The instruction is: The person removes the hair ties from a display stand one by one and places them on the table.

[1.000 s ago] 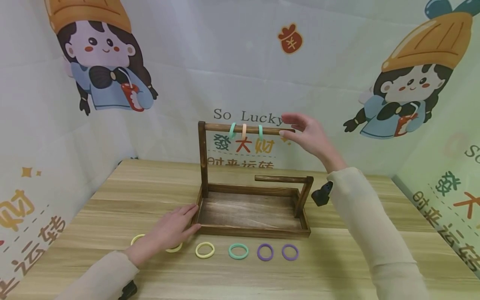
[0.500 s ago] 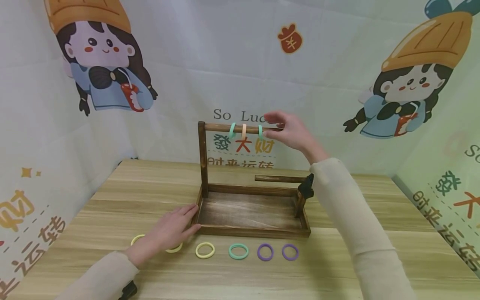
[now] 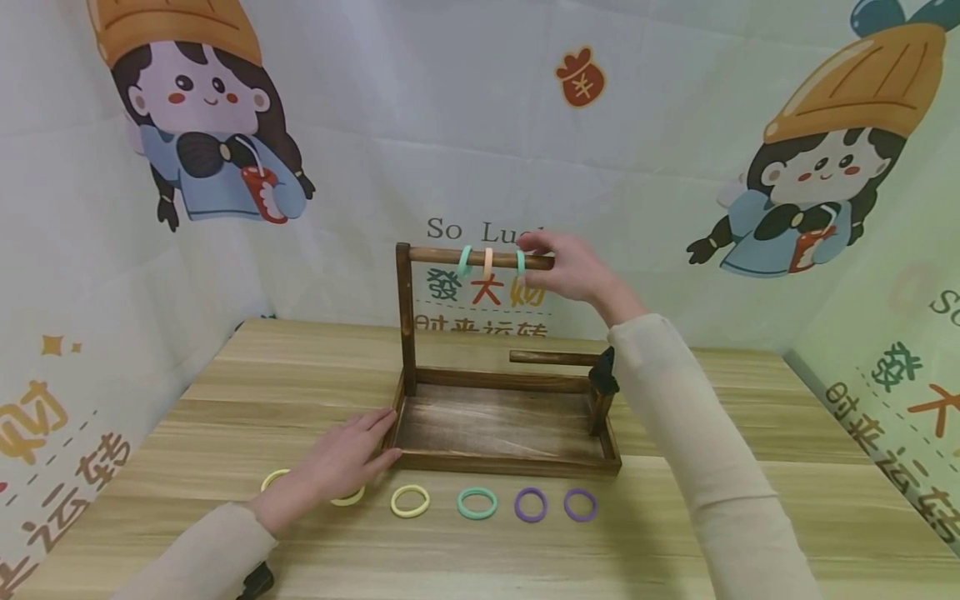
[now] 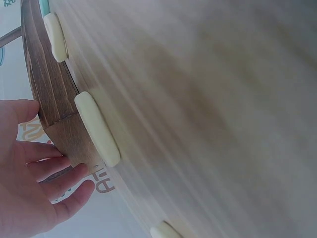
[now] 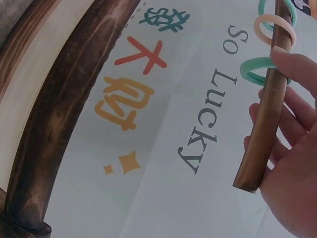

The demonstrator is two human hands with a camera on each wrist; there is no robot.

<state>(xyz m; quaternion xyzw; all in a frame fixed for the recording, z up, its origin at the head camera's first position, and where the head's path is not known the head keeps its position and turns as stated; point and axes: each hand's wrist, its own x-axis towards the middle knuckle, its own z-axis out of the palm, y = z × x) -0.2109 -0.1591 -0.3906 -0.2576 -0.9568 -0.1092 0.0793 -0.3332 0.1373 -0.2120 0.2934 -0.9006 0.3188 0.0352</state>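
Note:
My left hand [image 3: 341,462] rests on the left end of a dark wooden tray stand [image 3: 502,461], fingers extended along its edge. In the left wrist view its fingertips touch the stand's wooden side [image 4: 74,141]. Up at the tall rod [image 3: 435,255], my right hand [image 3: 573,267] pinches the rightmost green ring [image 3: 521,263]. The right wrist view has the thumb over this green ring [image 5: 252,69] and the rod, with the other fingers behind. Farther left on the rod hang a peach ring [image 3: 488,263] and another green ring [image 3: 465,262].
On the table before the stand lie a yellow ring [image 3: 410,502], a green ring [image 3: 477,503] and two purple rings [image 3: 530,505]. More yellow rings [image 3: 348,500] are partly under my left arm. A lower rod [image 3: 558,357] extends leftward from the stand's short right post. A printed cloth hangs behind.
My right hand has moved left along the tall rod from its free end, and its fingers have closed at the rightmost green ring. The left hand and the rings stay put.

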